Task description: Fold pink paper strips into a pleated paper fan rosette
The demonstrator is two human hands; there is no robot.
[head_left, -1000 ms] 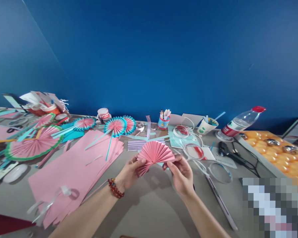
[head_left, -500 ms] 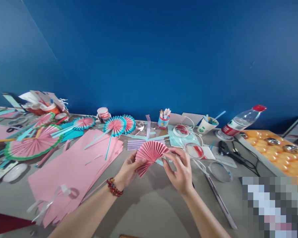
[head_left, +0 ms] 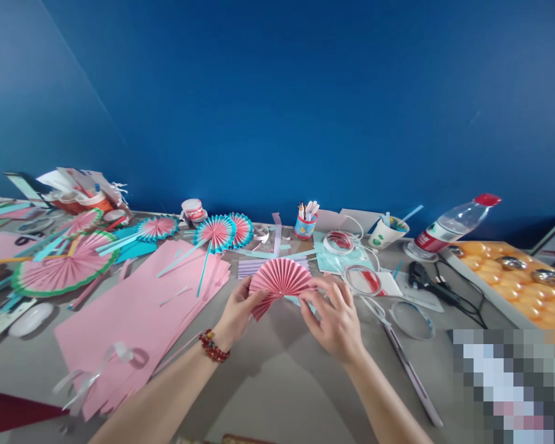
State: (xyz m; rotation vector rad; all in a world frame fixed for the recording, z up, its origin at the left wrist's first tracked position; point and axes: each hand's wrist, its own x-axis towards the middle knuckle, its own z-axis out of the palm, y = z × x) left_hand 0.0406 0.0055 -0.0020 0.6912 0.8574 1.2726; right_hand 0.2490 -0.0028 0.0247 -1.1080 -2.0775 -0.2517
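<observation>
A pink pleated paper fan (head_left: 283, 276) is spread above the grey table, its folds running together at the lower middle. My left hand (head_left: 237, 313), a red bead bracelet (head_left: 213, 346) on its wrist, grips the fan's left side with the thumb over the front. At the right edge, my right hand (head_left: 337, 317) pinches the end pleat between thumb and fingers; the exact contact is partly hidden. Behind the fan lie lilac paper strips (head_left: 250, 269) and a pale blue strip.
Pink paper sheets (head_left: 134, 314) lie left, with finished pinwheel fans (head_left: 215, 233) behind. A pen cup (head_left: 305, 223), tape rolls (head_left: 338, 242), a paper cup (head_left: 388, 233) and a tilted bottle (head_left: 451, 228) line the back. A long slim cutter-like tool (head_left: 411, 373) lies right.
The fan has opened wider, its right edge swinging down with my right hand's fingers closing on it. My left hand stays on the left side.
</observation>
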